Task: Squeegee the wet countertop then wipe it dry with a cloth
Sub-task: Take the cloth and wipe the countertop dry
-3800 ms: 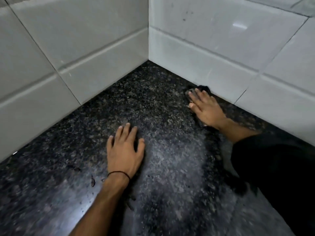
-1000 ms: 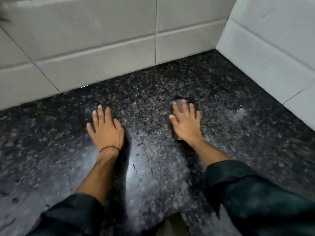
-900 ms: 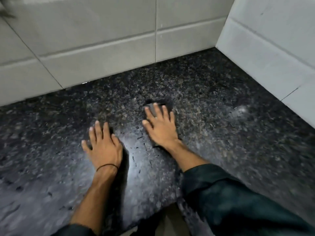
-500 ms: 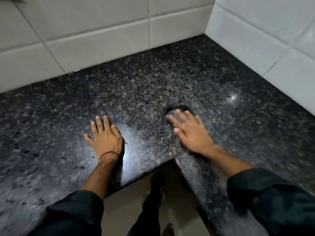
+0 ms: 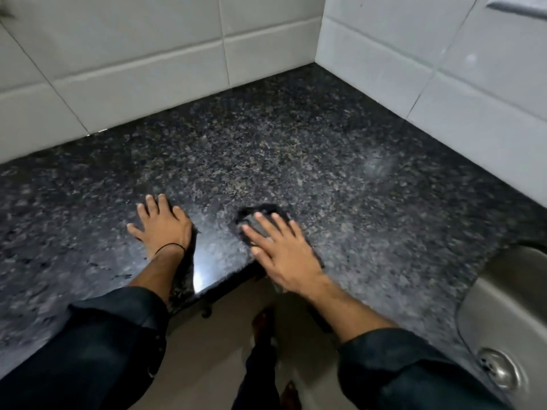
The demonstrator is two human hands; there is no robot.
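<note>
Your right hand [image 5: 281, 255] lies flat on the cloth [image 5: 270, 208], fingers straight and spread, pressing it onto the counter [image 5: 296, 149] near the front edge. The cloth is small, dark and crumpled, nearly lost against the black speckled stone; only its rim shows past your fingertips. Your left hand [image 5: 162, 229] rests flat on the counter nearby, fingers straight. The stone gleams between them.
</note>
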